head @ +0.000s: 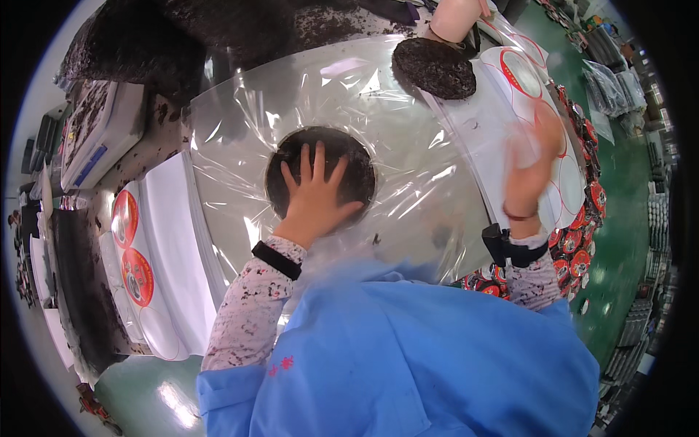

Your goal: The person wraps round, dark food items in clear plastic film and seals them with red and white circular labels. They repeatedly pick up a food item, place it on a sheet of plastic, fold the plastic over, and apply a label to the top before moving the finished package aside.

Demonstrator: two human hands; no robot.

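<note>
My left hand (317, 196) lies flat, fingers spread, on a round dark cake (355, 175) that looks like pressed dried seaweed. A sheet of clear plastic film (246, 125) spreads about the cake; whether it passes over or under the cake is hard to tell. My right hand (529, 164) is blurred by motion above the white printed sheets (480, 131) at the right, and its fingers look apart with nothing visible in them. A second round dark cake (434, 68) rests at the film's upper right edge.
Dark loose material (136, 49) is heaped at the upper left, beside a white box (104, 136). Stacked white sheets (175, 240) with red round labels (137, 277) lie at the left. A pink cup (456, 19) stands at the top. Many red round labels (579, 262) lie at the right edge.
</note>
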